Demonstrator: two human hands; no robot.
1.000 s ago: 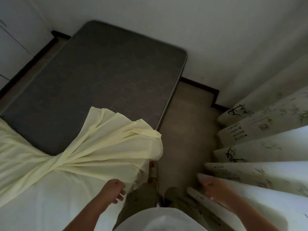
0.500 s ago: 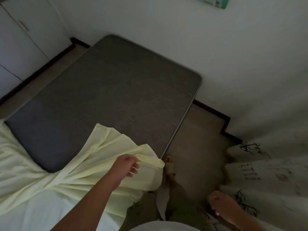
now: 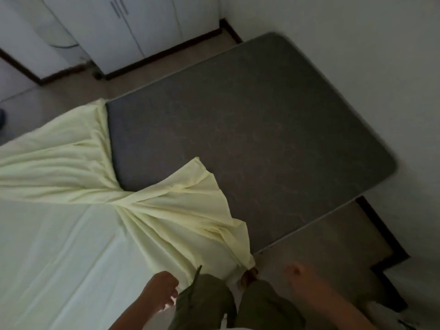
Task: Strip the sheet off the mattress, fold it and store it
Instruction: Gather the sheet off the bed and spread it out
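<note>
Since half a second ago, left hand (image 3: 162,290) has dropped off the sheet (image 3: 166,210) toward the thigh, fingers loosely curled, empty. Sheet lies half peeled across the mattress (image 3: 250,139): soft, light, best gathered at its loose corner. Right hand (image 3: 297,275) hangs open, right of the mattress.

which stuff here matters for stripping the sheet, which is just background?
Job:
yellow sheet, half peeled back
grey mattress
left hand, beside the sheet
right hand, empty, over the floor

Background:
white cabinets
dark skirting board
</note>
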